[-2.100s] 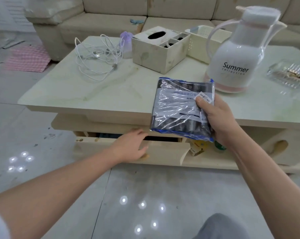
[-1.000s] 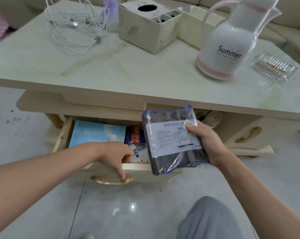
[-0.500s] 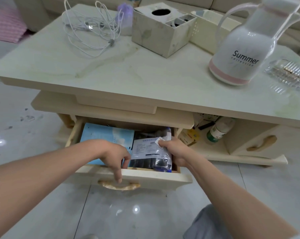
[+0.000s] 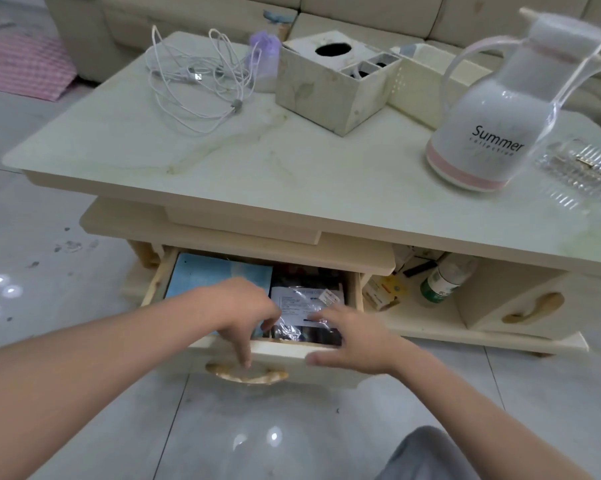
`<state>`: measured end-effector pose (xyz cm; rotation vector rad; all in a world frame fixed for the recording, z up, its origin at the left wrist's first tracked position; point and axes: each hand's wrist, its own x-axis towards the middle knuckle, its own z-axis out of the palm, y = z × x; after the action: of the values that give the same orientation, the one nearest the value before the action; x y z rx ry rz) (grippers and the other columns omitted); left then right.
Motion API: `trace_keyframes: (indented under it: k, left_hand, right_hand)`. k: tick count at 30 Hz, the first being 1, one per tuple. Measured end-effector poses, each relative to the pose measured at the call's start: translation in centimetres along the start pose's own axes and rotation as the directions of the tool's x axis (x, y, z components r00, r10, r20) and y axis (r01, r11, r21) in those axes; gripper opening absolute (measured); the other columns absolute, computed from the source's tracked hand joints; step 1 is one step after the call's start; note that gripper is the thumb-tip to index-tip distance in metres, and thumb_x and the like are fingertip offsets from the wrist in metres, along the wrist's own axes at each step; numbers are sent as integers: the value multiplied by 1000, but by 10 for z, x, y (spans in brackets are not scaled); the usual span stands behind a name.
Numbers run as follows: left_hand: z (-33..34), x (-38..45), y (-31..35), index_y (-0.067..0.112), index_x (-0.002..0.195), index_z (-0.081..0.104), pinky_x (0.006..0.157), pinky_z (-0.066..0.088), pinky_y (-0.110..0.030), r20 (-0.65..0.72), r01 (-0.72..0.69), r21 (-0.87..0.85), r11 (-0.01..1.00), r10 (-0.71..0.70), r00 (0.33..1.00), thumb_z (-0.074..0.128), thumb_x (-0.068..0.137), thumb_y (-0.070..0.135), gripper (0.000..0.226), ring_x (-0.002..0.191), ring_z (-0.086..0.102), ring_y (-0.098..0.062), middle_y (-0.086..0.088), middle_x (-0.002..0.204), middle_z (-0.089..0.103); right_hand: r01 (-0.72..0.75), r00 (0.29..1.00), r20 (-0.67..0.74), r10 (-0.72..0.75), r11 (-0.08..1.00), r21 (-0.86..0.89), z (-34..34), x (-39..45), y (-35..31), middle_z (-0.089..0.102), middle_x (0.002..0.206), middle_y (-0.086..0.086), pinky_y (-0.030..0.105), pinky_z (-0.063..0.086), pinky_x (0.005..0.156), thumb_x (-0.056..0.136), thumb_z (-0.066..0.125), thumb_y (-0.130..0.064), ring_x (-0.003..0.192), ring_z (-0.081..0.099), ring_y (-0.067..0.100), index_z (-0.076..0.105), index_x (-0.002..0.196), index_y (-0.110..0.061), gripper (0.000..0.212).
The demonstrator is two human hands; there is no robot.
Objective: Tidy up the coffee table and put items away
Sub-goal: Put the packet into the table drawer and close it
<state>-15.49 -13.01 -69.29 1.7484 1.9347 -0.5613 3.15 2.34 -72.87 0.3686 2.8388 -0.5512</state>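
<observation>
Lettering reading "Summer" above a smaller line, "collection", is printed in black on the white jug (image 4: 493, 129) at the upper right of the frame; the jug has a pink band at its base and a translucent handle and stands on the coffee table (image 4: 257, 161). Print on the white label of the plastic packet (image 4: 304, 308) is too small to read. The packet lies inside the open drawer (image 4: 292, 351) at lower centre, to the right of a light blue booklet (image 4: 209, 275).

Left hand (image 4: 238, 311): fingers curled down over the drawer's front edge, one fingertip reaching toward the tan handle (image 4: 247, 374); whether it grips the edge cannot be told. Right hand (image 4: 352, 336): fingers spread and relaxed, hovering over the packet and the drawer front, grasping nothing.

Tabletop: pale marble-effect surface with faint green veins. White cables (image 4: 195, 77) lie tangled at upper left, a lilac pouch (image 4: 262, 57) beside them. A cream tissue box (image 4: 330, 81) with side compartments sits at upper centre, a cream basket (image 4: 420, 84) just behind it. A clear ribbed dish (image 4: 583, 171) lies at the right edge.

Open shelf right of the drawer: a green-labelled bottle (image 4: 441, 282) lying on its side and a small yellow box (image 4: 384, 292). A second handled drawer front (image 4: 520, 303) closes the far right.

Room: glossy grey tiled floor, beige sofa (image 4: 361, 8) along the top, pink patterned mat (image 4: 22, 64) at upper left.
</observation>
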Motion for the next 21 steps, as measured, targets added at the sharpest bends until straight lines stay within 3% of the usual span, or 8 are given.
trace_keyframes:
  k: [6, 9, 11, 12, 13, 15, 16, 21]
  left_hand:
    - [2, -6, -7, 25, 136, 41, 95, 38, -39, -412, 26, 320, 947, 114, 904, 72, 74, 59, 77, 118, 48, -26, -5, 128, 56]
    - [-15, -16, -8, 22, 149, 36, 119, 24, -52, -773, 1, 383, 924, 320, 547, 64, 85, 56, 78, 144, 30, -35, -16, 152, 37]
    - [-42, -21, -13, 23, 151, 34, 120, 17, -58, -905, 72, 201, 977, 157, 396, 47, 91, 66, 76, 149, 21, -38, -15, 158, 28]
    - [-56, -24, -15, 26, 152, 32, 120, 16, -58, -906, 111, 88, 990, 34, 422, 37, 93, 69, 74, 149, 22, -38, -14, 158, 29]
    - [-68, -25, -17, 29, 153, 29, 120, 17, -56, -872, 138, -11, 990, -77, 483, 27, 95, 69, 71, 148, 25, -36, -12, 159, 31]
    - [-78, -25, -19, 35, 154, 24, 120, 20, -50, -769, 174, -94, 980, -183, 613, 12, 96, 67, 67, 146, 29, -33, -7, 159, 33]
    - [-79, -24, -18, 36, 153, 24, 118, 22, -48, -750, 196, -89, 977, -195, 632, 10, 96, 65, 66, 145, 29, -32, -6, 159, 33]
    - [-90, -18, -17, 41, 140, 45, 105, 32, -46, -772, 171, -180, 969, -247, 586, 18, 98, 58, 53, 129, 42, -29, 2, 143, 49]
  right_hand:
    - [140, 972, -116, -203, 902, -408, 2, -5, 0, 59, 120, 1, 35, 48, 80, 88, 65, -28, 108, 57, 25, 54, 124, -19, 39]
    - [92, 857, -443, -262, 925, -368, 0, -10, 2, 62, 124, 5, 36, 48, 95, 82, 73, -28, 114, 56, 25, 60, 126, -13, 49]
    - [-39, 702, -711, 46, 999, 25, 2, -19, -2, 66, 100, -8, 19, 48, 80, 87, 67, -37, 94, 59, 12, 65, 104, -19, 25]
    - [-88, 670, -662, 335, 922, 377, 0, -21, -6, 66, 87, -13, 15, 48, 71, 90, 60, -40, 82, 60, 8, 65, 92, -22, 19]
    - [-147, 702, -395, 593, 662, 735, -1, -19, -9, 69, 80, -8, 14, 51, 67, 92, 54, -40, 76, 62, 9, 67, 86, -19, 25]
    - [-350, 737, 226, 637, 74, 934, 2, -9, -11, 73, 87, 8, 30, 57, 83, 97, 49, -35, 83, 64, 20, 71, 89, -6, 37]
    - [-421, 734, 364, 574, -37, 906, 4, -5, -12, 70, 91, 12, 38, 54, 93, 99, 50, -35, 88, 60, 25, 71, 92, -4, 38]
    - [-389, 743, 343, 575, -46, 920, 19, 23, -10, 50, 102, 15, 49, 41, 106, 93, 55, -25, 100, 53, 42, 61, 115, 4, 37]
